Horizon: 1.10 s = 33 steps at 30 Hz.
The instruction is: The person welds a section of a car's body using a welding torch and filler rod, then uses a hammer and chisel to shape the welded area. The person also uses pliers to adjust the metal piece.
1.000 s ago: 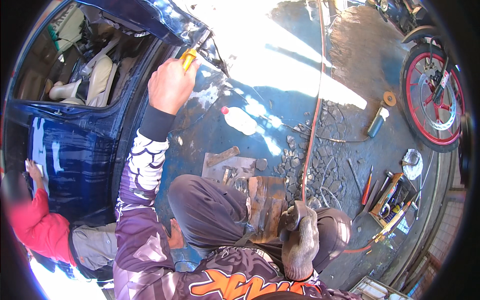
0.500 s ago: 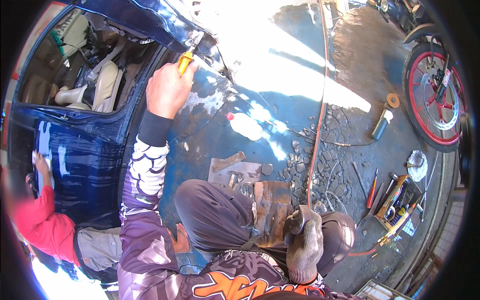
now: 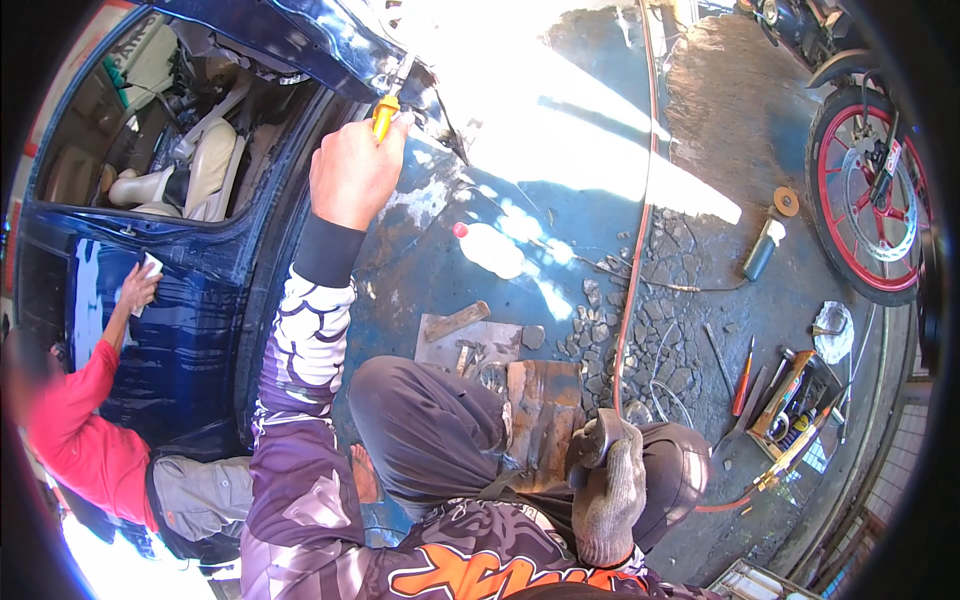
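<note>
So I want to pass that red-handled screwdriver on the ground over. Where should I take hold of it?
Probably by the red handle of the screwdriver, its upper, thicker end, coming from above since it lies flat on the ground. Reach in from the side away from the tool tray, which lies close beside it.

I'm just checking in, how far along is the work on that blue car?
Done: patches on the blue car look sanded pale. In hand: the left hand holds a yellow-handled tool against the door frame; the gloved right hand rests on the knee. Left: the bodywork looks unfinished.
</note>
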Each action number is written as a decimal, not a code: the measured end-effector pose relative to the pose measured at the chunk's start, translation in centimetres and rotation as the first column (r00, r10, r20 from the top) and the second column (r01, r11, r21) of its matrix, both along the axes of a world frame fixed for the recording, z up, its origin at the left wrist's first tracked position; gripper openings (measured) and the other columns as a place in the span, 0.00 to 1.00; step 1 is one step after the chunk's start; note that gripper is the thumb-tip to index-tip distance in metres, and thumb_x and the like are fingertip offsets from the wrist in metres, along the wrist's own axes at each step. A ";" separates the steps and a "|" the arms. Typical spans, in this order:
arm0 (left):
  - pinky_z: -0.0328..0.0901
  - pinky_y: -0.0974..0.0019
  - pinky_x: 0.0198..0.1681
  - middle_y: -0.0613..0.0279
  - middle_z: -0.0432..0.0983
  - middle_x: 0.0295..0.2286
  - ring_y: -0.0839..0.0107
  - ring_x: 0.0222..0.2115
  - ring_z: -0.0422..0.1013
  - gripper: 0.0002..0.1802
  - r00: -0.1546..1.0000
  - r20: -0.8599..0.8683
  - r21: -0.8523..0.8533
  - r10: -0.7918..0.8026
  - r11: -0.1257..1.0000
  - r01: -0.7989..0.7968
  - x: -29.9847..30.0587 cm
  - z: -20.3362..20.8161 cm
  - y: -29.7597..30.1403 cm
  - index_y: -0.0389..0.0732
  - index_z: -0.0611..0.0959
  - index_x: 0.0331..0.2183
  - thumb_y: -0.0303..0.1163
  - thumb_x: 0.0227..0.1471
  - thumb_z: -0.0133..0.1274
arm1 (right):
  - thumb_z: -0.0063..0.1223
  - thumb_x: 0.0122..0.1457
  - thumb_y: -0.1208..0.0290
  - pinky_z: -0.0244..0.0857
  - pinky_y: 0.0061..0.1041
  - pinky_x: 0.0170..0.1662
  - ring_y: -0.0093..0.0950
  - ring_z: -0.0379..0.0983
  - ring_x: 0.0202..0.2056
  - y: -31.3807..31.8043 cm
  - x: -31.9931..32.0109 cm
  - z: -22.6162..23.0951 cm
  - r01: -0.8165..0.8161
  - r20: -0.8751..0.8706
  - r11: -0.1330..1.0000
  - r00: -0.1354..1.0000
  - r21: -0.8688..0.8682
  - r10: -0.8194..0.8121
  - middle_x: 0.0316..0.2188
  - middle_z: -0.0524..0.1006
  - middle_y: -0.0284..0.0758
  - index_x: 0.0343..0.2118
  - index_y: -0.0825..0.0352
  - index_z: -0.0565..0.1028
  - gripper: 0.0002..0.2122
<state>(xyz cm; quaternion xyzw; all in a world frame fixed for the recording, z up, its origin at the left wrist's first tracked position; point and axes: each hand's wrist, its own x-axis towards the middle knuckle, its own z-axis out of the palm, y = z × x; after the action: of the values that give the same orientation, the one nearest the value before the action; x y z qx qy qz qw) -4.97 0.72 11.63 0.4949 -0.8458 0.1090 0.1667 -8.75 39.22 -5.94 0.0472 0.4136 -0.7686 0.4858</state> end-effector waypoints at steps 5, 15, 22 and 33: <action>0.68 0.46 0.33 0.40 0.79 0.24 0.40 0.30 0.78 0.32 1.000 -0.008 -0.019 0.010 1.000 -0.010 0.0 -0.7 -0.4 0.34 0.85 0.29 0.57 0.63 0.53 | 0.49 0.72 0.52 0.62 0.23 0.31 0.23 0.71 0.33 0.0 0.0 0.0 -0.005 0.016 1.000 1.000 -0.011 0.005 0.38 0.77 0.31 0.56 0.64 0.72 0.21; 0.68 0.50 0.31 0.47 0.77 0.23 0.46 0.26 0.76 0.21 0.952 -0.074 -0.242 -0.296 0.932 0.271 2.2 -3.1 -5.8 0.35 0.85 0.27 0.45 0.62 0.61 | 0.48 0.72 0.52 0.62 0.23 0.30 0.23 0.71 0.32 -0.3 0.2 0.0 -0.011 -0.144 0.997 0.989 0.070 0.021 0.38 0.77 0.32 0.56 0.65 0.72 0.21; 0.68 0.51 0.35 0.48 0.79 0.29 0.47 0.30 0.76 0.19 0.940 -0.033 -0.208 -0.340 0.922 0.326 3.5 -2.9 -6.1 0.34 0.86 0.30 0.42 0.63 0.60 | 0.47 0.72 0.50 0.60 0.22 0.27 0.23 0.71 0.31 -0.8 0.0 0.2 -0.032 -0.067 0.998 0.997 0.045 0.035 0.38 0.78 0.33 0.56 0.66 0.72 0.22; 0.70 0.48 0.36 0.45 0.80 0.32 0.44 0.33 0.77 0.18 0.971 0.078 -0.052 -0.227 0.971 0.232 5.0 -3.5 -3.3 0.35 0.86 0.36 0.43 0.63 0.57 | 0.45 0.74 0.55 0.61 0.22 0.29 0.25 0.70 0.31 -1.3 1.3 0.1 0.055 -0.086 0.997 0.995 0.059 -0.050 0.35 0.75 0.32 0.57 0.68 0.72 0.21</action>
<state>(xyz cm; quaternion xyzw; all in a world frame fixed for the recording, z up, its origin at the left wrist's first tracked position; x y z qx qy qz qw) 0.07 -2.56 8.12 0.3842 -0.8992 0.1321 0.1626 -7.49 37.88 -5.84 0.0405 0.4556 -0.7693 0.4461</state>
